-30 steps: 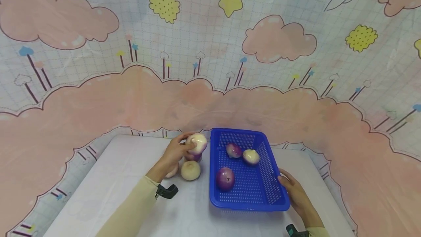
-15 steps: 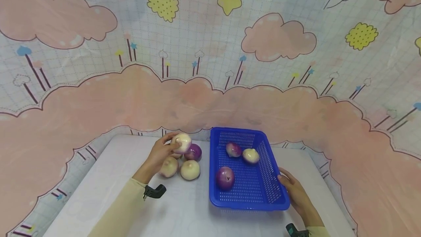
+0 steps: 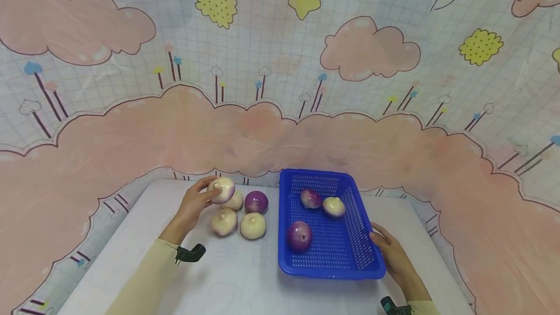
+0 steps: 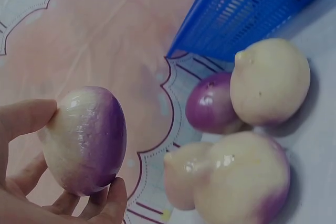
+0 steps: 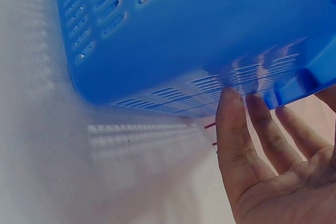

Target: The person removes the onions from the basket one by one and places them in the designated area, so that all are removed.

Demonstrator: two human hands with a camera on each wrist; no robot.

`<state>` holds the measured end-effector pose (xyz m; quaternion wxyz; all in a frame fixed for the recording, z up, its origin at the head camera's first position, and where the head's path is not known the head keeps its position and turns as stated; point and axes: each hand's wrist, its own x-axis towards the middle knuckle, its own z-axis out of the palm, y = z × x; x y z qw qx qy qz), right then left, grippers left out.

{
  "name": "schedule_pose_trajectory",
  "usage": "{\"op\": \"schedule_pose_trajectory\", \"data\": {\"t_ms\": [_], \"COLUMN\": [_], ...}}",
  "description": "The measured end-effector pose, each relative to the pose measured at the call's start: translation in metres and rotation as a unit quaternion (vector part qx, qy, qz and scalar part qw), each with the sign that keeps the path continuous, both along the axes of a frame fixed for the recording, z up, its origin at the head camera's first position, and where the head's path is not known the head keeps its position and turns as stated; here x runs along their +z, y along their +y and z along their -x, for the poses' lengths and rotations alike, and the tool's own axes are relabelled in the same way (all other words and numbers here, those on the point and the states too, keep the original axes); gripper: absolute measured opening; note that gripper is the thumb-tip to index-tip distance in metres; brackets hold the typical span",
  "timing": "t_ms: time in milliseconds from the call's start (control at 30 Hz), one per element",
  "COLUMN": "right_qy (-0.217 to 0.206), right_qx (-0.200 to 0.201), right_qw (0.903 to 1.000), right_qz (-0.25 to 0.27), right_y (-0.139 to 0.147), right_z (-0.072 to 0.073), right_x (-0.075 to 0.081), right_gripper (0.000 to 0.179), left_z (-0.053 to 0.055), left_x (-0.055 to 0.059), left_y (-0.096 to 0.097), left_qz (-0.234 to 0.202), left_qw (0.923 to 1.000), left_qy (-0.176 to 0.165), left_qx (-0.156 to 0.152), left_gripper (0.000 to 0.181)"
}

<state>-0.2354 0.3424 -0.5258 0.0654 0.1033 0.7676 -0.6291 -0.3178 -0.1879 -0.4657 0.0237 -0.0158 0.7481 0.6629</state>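
My left hand [image 3: 194,204] holds a white-and-purple onion [image 3: 224,190] above the table's left side. The left wrist view shows the thumb and fingers round this glossy onion [image 4: 86,140]. Just right of it several more sit on the table: a purple onion [image 3: 256,202], a pale onion [image 3: 235,200] partly hidden by the held one, and two pale onions in front. My right hand [image 3: 393,256] grips the right side of the blue basket [image 3: 332,273]. In the right wrist view its fingers [image 5: 233,135] touch the slotted outer wall.
Inside the basket lie a purple onion [image 3: 299,237] at front left, a purple-and-white onion [image 3: 311,199] at the back and a pale onion [image 3: 334,207] beside it. Behind the white table [image 3: 245,276] hangs a patterned cloth [image 3: 262,135].
My left hand has moved left with the held onion, away from the basket, uncovering the onions on the table. The right hand and basket have stayed in place.
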Motion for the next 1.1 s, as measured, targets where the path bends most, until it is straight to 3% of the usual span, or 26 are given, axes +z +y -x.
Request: {"op": "schedule_pose_trajectory", "data": {"t_ms": [733,1100], "right_qy": [-0.004,-0.008], "right_qx": [0.0,0.0], "right_qw": [1.0,0.9999], "right_qz": [0.002,0.006], "right_y": [0.001,0.001], "right_z": [0.001,0.002], "right_x": [0.001,0.004], "right_gripper": [0.066,0.065], "left_z": [0.017,0.031], "left_x": [-0.025,-0.046], "left_y": [-0.028,-0.035], "left_qz": [0.01,0.034], "left_qw": [0.9968,0.9927], "left_qy": [-0.058,-0.086], "left_qx": [0.054,0.077], "left_gripper": [0.063,0.064]}}
